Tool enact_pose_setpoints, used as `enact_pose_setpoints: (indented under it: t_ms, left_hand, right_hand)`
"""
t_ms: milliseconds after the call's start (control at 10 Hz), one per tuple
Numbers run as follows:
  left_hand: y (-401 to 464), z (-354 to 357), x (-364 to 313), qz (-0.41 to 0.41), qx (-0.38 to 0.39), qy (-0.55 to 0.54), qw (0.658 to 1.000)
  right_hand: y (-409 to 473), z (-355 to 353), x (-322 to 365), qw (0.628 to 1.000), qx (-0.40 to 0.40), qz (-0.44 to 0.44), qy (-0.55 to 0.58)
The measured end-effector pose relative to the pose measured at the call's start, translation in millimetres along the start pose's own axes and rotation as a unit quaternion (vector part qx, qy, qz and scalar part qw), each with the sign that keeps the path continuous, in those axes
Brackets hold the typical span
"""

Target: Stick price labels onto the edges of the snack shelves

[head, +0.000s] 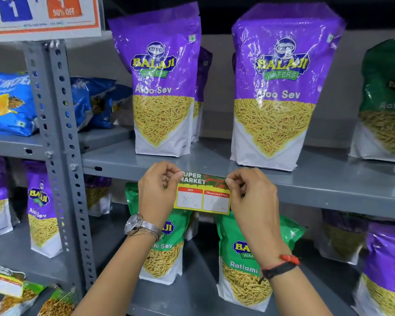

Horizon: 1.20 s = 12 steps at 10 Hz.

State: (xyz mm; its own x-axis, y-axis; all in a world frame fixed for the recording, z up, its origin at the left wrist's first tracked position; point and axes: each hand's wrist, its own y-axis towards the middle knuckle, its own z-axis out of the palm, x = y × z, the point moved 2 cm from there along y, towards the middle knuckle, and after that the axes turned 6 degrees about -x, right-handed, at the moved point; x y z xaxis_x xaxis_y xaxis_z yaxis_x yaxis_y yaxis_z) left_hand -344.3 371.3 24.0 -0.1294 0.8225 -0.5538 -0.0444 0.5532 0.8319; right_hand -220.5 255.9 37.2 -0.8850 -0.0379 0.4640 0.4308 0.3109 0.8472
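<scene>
Both hands pinch the price label [202,193] by its top corners, left hand [157,192] on the left corner, right hand [252,197] on the right; its upper strip lies against the shelf edge [317,190] below the purple Aloo Sev bags [163,92]; uneven pressure could likely set it crooked or creased; the lower half hangs free and may not adhere.

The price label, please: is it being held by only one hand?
No, both hands hold the price label: the left hand pinches its top left corner and the right hand its top right.
</scene>
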Motion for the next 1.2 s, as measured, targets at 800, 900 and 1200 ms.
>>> enact_pose_setpoints:
  t_ms: [800,900,1200]
  left_hand:
    - [16.8,-4.4,-1.0,0.097,0.101,0.089,0.986]
    - [18.2,-4.7,-1.9,0.077,0.115,0.059,0.989]
    - [20.7,-2.6,-0.8,0.071,0.139,0.056,0.986]
  right_hand:
    - [4.7,-2.5,3.0,0.994,0.047,-0.025,-0.099]
    - [7.2,-1.6,0.5,0.997,0.037,-0.002,-0.073]
    - [8.1,1.4,-2.4,0.998,0.032,0.003,-0.063]
